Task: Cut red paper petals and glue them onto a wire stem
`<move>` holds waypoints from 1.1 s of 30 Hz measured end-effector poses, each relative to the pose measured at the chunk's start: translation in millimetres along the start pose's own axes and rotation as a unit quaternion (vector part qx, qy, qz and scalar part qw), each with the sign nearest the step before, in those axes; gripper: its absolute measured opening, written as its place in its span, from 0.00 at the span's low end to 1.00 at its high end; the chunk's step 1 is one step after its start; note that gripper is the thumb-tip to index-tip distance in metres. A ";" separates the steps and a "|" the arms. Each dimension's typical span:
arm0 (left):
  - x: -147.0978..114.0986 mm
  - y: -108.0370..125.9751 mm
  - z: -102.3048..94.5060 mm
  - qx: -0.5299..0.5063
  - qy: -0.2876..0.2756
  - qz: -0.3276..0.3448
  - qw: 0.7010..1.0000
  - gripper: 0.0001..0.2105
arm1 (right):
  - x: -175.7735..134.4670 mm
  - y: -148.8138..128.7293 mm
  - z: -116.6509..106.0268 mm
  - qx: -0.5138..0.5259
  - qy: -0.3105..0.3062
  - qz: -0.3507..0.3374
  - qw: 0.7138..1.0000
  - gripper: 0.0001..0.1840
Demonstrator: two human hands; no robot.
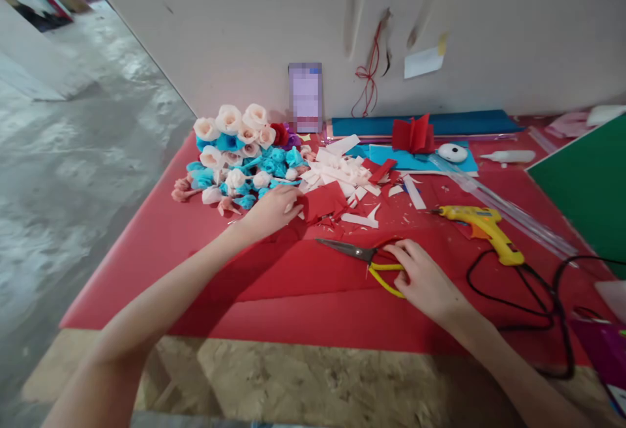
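Note:
My right hand [421,279] grips the yellow handles of a pair of scissors [359,253]. The dark blades point left, a little apart at most, over a long red paper strip [293,271] lying on the red table cover. My left hand [274,211] reaches across the table with its fingers curled at the left edge of a small red paper piece [325,201]. Its fingertips are partly hidden, but they seem to pinch that edge. Just beyond it lie white paper scraps [337,170] and a heap of blue, white and pink paper flowers [244,167].
A yellow glue gun [482,220] with a black cord lies at the right, near clear plastic sticks [513,209]. Behind are a phone [306,96] against the wall, folded red paper [413,134], a white round item [452,152] and a small bottle [511,156]. A green board [587,186] stands right.

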State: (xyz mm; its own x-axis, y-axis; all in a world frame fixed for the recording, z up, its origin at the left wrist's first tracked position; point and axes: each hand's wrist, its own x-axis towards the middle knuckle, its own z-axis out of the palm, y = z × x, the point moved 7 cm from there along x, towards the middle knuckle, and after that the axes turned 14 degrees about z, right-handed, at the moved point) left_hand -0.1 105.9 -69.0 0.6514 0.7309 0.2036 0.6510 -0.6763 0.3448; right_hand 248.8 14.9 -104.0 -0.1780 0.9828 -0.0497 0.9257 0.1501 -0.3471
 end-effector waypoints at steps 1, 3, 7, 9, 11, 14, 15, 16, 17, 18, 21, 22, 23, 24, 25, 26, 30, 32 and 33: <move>7.6 -7.9 3.2 -0.006 -0.003 -0.014 1.000 0.12 | -0.7 -0.3 0.6 -0.001 0.001 0.003 1.000 0.27; 18.6 -19.7 8.4 -0.018 -0.003 -0.043 0.999 0.13 | -1.7 -0.7 0.7 -0.003 0.004 0.007 1.000 0.26; 28.4 -21.9 8.7 -0.051 -0.001 -0.073 0.996 0.09 | -1.8 -0.4 -2.3 0.003 0.018 0.020 1.000 0.22; 29.7 -15.7 0.0 -0.070 0.009 -0.076 0.995 0.08 | -1.5 0.0 -3.3 0.014 0.024 0.026 0.999 0.22; 28.8 -8.4 -15.9 -0.076 0.044 -0.083 0.993 0.07 | -1.4 0.1 -3.2 0.027 0.026 0.031 0.999 0.22; 24.9 3.9 -41.4 -0.074 0.121 -0.100 0.985 0.08 | -0.8 2.2 -3.4 0.045 0.032 0.050 0.997 0.21; 24.2 8.9 -45.1 -0.093 0.134 -0.102 0.981 0.08 | -0.3 4.4 -4.8 0.048 0.042 0.063 0.996 0.21; 24.0 13.7 -45.5 -0.143 0.144 -0.103 0.974 0.08 | 0.5 7.5 -7.2 0.052 0.055 0.078 0.994 0.20; 23.4 16.6 -40.8 -0.275 0.165 -0.118 0.940 0.08 | 1.4 11.2 -10.5 0.057 0.071 0.094 0.991 0.20; 23.0 20.3 -35.4 -0.396 0.189 -0.131 0.889 0.09 | 2.4 15.2 -14.2 0.063 0.086 0.108 0.988 0.19; 24.1 34.4 -20.0 -0.544 0.209 -0.141 0.801 0.10 | 6.6 25.3 -23.8 0.092 0.104 0.117 0.983 0.19; 24.5 38.4 -15.2 -0.556 0.204 -0.140 0.793 0.10 | 8.1 27.7 -25.6 0.103 0.097 0.111 0.984 0.19; 24.6 41.7 -10.1 -0.566 0.197 -0.142 0.788 0.10 | 9.5 29.5 -26.7 0.114 0.084 0.101 0.985 0.19; 24.5 44.4 -4.3 -0.581 0.187 -0.146 0.778 0.10 | 10.4 30.7 -27.3 0.125 0.067 0.089 0.986 0.19; 24.2 46.5 1.5 -0.596 0.176 -0.152 0.769 0.10 | 10.8 31.2 -28.0 0.135 0.049 0.078 0.987 0.19; 23.7 48.4 7.0 -0.608 0.165 -0.159 0.760 0.10 | 10.7 30.8 -29.2 0.144 0.032 0.067 0.987 0.19; 21.8 58.1 20.7 -0.636 0.147 -0.176 0.736 0.11 | 7.4 17.7 -42.5 0.202 0.004 0.049 0.978 0.16; 21.0 67.3 23.5 -0.649 0.145 -0.176 0.726 0.11 | 7.2 3.8 -50.3 0.254 -0.005 0.059 0.965 0.15; 20.4 72.6 24.3 -0.653 0.143 -0.176 0.722 0.11 | 8.1 -4.7 -52.7 0.285 -0.016 0.064 0.956 0.15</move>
State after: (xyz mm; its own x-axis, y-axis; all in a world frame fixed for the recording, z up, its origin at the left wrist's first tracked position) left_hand 69.9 69.4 -62.1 0.3065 0.9518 0.0101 -0.2892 0.0830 0.9537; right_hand 260.5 27.9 -53.4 -0.0943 0.9839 -0.1521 0.6102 -0.0636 -0.7897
